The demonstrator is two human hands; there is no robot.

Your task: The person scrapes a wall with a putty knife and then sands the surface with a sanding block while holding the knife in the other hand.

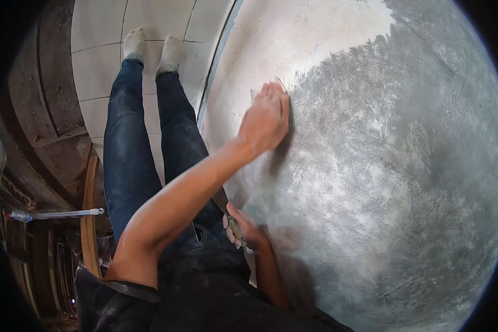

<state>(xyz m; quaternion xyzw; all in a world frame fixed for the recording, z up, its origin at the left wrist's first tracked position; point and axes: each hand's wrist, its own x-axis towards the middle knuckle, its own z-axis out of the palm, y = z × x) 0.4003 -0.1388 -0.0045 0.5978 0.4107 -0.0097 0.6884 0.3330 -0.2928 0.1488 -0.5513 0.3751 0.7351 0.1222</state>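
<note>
My left hand (264,119) reaches across to a large surface (359,182), near the border between its whitish part and its mottled grey part. Its fingers are together over a thin pale piece (253,95), whose edges stick out on both sides of the fingers. The hand is slightly blurred. Lower down, close to my hip, my right hand (243,228) is curled round a small yellowish-green object (234,227), mostly hidden by the fingers. What that object is cannot be made out.
Pale floor tiles (155,19) lie under my socked feet, along the surface's bluish edge strip (218,52). At the left are a curved wooden piece (88,221), a light rod (61,214) and dark boards (52,83).
</note>
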